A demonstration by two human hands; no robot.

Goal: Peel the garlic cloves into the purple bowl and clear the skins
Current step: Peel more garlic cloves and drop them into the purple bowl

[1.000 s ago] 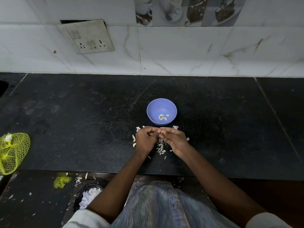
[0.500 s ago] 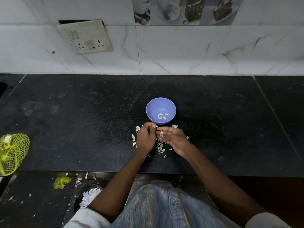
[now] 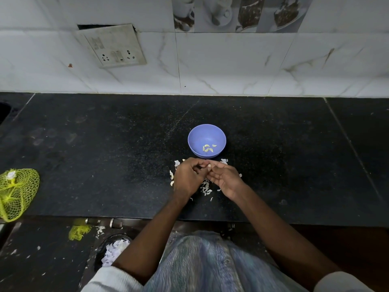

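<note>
**Both hands on one clove, just in front of the bowl**

Left hand (image 3: 187, 179) and right hand (image 3: 225, 179) meet over the desk (image 3: 105, 154), fingertips together. A small pale garlic clove (image 3: 209, 166) shows between them, pinched from both sides. Left fingers curled in toward it; right hand lies palm up, fingers bent. How much skin remains on the clove is too small to tell.

Beneath and around the hands: scattered garlic skins (image 3: 206, 189), white flakes on the black stone, with a few more pieces at the left of the left hand and just beside the bowl's near edge.

Purple bowl (image 3: 207, 141) stands upright on the desk just beyond the fingertips, apart from them. Inside it, a few peeled cloves (image 3: 208, 148) lie on the bottom, toward the near side.

Farther out: yellow mesh bag (image 3: 17, 192) at the desk's far left edge. White tiled wall (image 3: 231, 64) behind, with a switch plate (image 3: 111, 46) hanging askew. Below the desk edge, a dark bin (image 3: 113, 250) holding white scraps, and a yellow mesh scrap (image 3: 80, 231) near it.
</note>
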